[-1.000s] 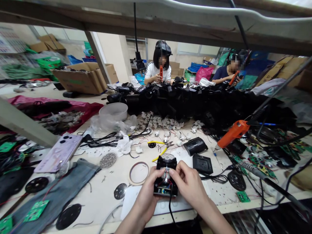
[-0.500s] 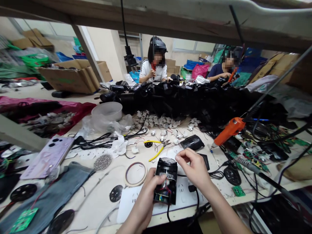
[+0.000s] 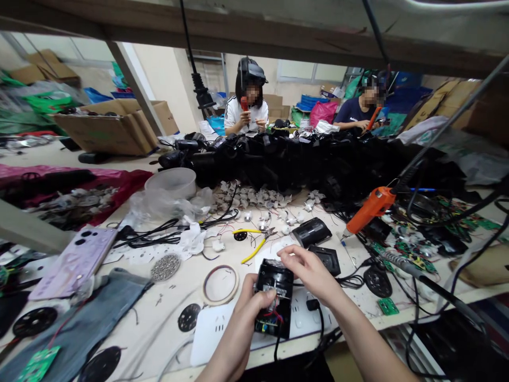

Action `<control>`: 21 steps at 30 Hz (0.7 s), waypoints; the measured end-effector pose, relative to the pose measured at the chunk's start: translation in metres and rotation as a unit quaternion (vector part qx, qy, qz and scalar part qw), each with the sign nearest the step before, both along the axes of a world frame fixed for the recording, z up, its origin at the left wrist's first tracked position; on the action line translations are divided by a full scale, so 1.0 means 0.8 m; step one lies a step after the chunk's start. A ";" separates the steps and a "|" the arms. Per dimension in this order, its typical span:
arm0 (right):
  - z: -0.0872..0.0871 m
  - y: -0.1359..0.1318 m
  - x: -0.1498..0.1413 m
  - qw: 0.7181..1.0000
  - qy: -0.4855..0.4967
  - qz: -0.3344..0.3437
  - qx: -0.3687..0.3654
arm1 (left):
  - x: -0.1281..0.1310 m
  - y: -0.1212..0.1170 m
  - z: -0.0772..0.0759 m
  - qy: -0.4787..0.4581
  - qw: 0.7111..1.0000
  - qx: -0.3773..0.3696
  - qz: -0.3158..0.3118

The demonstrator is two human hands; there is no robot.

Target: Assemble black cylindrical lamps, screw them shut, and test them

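The left hand (image 3: 248, 310) holds a black box (image 3: 283, 313), thumb on top. The right hand (image 3: 309, 268) is bent at its far end; I can't tell if it pinches anything. Wires show inside, so the box is still open. The black shell (image 3: 312, 232) lies off it, past the right hand. Tape (image 3: 207, 297) sits just left of the grip, pliers (image 3: 254, 252) beyond. The table edge (image 3: 266, 355) is near, so room looks tight.

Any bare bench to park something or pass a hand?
Widest: between grey-blue cloth and the black disc beside the tape roll; few clippings there. Narrower: between right forearm and small green board. Crowded: right of the orange screwdriver, circuit boards; behind, the black heap.
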State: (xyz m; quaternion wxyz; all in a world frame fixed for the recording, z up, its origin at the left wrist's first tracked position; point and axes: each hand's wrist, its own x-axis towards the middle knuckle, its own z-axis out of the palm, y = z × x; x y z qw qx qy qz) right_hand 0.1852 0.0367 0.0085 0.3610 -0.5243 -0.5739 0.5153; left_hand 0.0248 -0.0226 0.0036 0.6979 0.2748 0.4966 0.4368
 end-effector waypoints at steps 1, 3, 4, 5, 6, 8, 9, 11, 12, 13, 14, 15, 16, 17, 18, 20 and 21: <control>0.001 0.000 0.000 1.000 0.005 0.001 -0.008 | 0.000 0.000 0.000 0.001 1.000 0.001 -0.003; 0.001 -0.001 0.000 1.000 0.016 0.003 -0.018 | 0.000 0.000 0.001 0.003 1.000 0.002 -0.007; 0.001 -0.001 0.000 1.000 0.023 0.002 -0.019 | 0.001 0.000 0.001 0.003 1.000 0.002 -0.007; 0.002 -0.001 -0.001 0.999 0.029 0.002 -0.021 | 0.001 0.000 0.002 0.001 1.000 0.002 -0.008; 0.002 -0.001 -0.001 0.999 0.036 0.001 -0.022 | 0.001 -0.001 0.004 0.000 1.000 0.002 -0.010; 0.003 -0.001 -0.002 0.999 0.049 0.000 -0.025 | 0.002 -0.001 0.006 -0.002 1.000 0.003 -0.011; 0.004 -0.001 -0.002 0.998 0.053 -0.001 -0.027 | 0.003 -0.002 0.008 -0.003 1.000 0.003 -0.010; 0.006 -0.002 -0.002 0.998 0.057 -0.003 -0.029 | 0.003 -0.002 0.009 -0.008 1.000 0.001 -0.006; 0.007 -0.003 -0.002 0.998 0.057 -0.003 -0.028 | 0.003 -0.003 0.009 -0.010 1.000 -0.001 -0.005; 0.008 -0.003 -0.001 0.998 0.056 -0.004 -0.027 | 0.003 -0.003 0.008 -0.013 1.000 -0.001 -0.004; 0.009 -0.003 -0.001 0.998 0.055 -0.004 -0.024 | 0.003 -0.003 0.007 -0.015 1.000 -0.001 -0.004; 0.010 -0.004 -0.001 0.998 0.054 -0.005 -0.021 | 0.003 -0.003 0.006 -0.017 1.000 0.000 -0.005; 0.010 -0.004 0.000 0.999 0.051 -0.005 -0.017 | 0.003 -0.003 0.005 -0.019 1.000 0.002 -0.005; 0.010 -0.005 -0.001 0.999 0.046 -0.005 -0.013 | 0.003 -0.003 0.004 -0.020 1.000 0.004 -0.005; 0.010 -0.005 -0.001 0.999 0.040 -0.005 -0.009 | 0.002 -0.004 0.003 -0.021 1.000 0.006 -0.005; 0.010 -0.005 -0.002 1.000 0.024 -0.007 -0.002 | 0.002 -0.003 0.002 -0.027 1.000 0.007 -0.005; 0.009 -0.005 -0.002 1.000 0.015 -0.009 0.000 | 0.002 -0.003 0.002 -0.032 0.999 0.007 -0.004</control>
